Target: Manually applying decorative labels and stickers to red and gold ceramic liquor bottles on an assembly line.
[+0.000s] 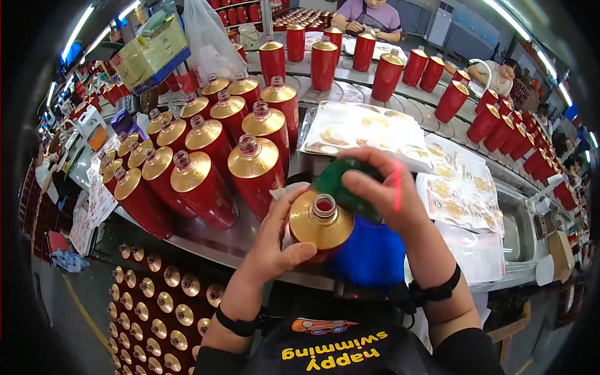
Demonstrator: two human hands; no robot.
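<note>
My left hand (270, 240) is wrapped round the side of a red bottle (320, 230) with a gold shoulder and an uncapped clear glass neck. The bottle stands close in front of me, its lower body mostly hidden. Something small and whitish (286, 190) shows by my left fingertips. In my right hand (386, 190) is a dark green flat pad (342, 180), gripped between thumb and fingers against the far right side of the bottle, next to its neck. Whether it touches the bottle I cannot tell. A blue cloth (370, 251) lies beneath my right wrist.
Several like bottles (255, 164) crowd the bench at left; more fill a rack (164, 303) at lower left. Printed decal sheets (365, 128) lie beyond my hands and at right (459, 187). A curved conveyor (359, 92) carries bottles. Two co-workers sit beyond it. A metal sink (517, 234) is at right.
</note>
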